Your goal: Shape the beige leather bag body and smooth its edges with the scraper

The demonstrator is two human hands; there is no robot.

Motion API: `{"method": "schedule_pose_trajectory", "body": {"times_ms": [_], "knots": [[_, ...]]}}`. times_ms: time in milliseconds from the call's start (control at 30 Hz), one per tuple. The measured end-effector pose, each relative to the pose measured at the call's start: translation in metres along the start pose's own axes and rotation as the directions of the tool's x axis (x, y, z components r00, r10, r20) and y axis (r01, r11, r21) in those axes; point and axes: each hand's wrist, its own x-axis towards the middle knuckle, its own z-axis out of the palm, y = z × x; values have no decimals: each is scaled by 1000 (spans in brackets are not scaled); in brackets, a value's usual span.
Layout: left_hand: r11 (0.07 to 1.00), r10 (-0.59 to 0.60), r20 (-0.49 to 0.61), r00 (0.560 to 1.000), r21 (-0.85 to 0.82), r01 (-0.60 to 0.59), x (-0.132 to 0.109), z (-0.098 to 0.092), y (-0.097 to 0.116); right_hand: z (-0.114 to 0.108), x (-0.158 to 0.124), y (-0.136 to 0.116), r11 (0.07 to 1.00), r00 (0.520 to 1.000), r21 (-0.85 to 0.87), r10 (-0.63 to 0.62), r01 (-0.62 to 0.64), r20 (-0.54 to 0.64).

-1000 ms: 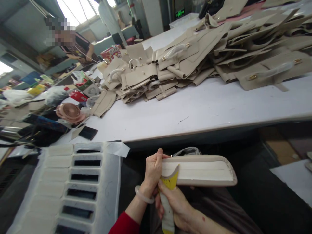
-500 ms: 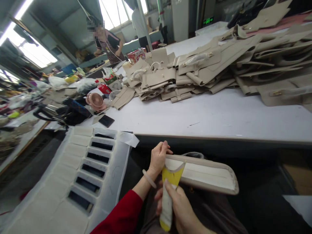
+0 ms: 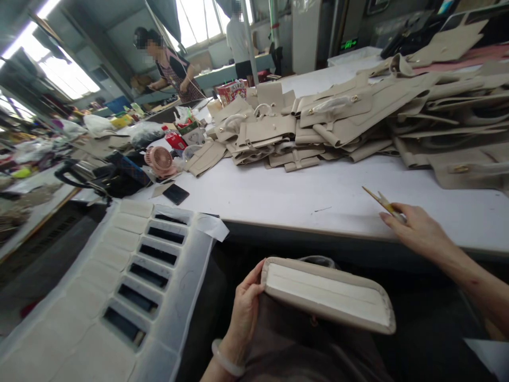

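My left hand point(image 3: 244, 302), with a pale bangle at the wrist, grips the left end of a beige handbag point(image 3: 387, 297) over my lap. The bag's long underside faces up, showing a white base panel point(image 3: 324, 289) framed by a padded rim. Out to the right, my right hand point(image 3: 419, 231) is closed around a yellow scraper point(image 3: 379, 200) just above the white table. The scraper is seen nearly edge-on, and its pale handle is mostly hidden by the fingers. Part of a clear-wrapped bag handle point(image 3: 318, 260) shows behind the bag.
Beige bag parts point(image 3: 350, 116) are heaped along the white table point(image 3: 270, 196). To the left stands a pale slotted rack point(image 3: 175, 297) with flat beige pieces point(image 3: 95, 270). A phone point(image 3: 176, 194) and a pink fan point(image 3: 159, 161) lie beyond it. Another person point(image 3: 175, 71) works at the back.
My right hand has carried the scraper from beside my left hand out to the right, over the table. My left hand has shifted lower, onto the bag's end, and the bag's white panel is uncovered.
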Motion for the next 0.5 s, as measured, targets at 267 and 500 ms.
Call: {"method": "schedule_pose_trajectory", "body": {"times_ms": [267, 500], "knots": [[988, 51, -93, 994, 149, -37, 1, 8, -4, 32, 30, 17, 935, 994, -345, -99, 76, -48], [972, 98, -122, 988, 223, -69, 2, 9, -7, 30, 31, -11, 963, 962, -162, -239, 217, -133]]}}
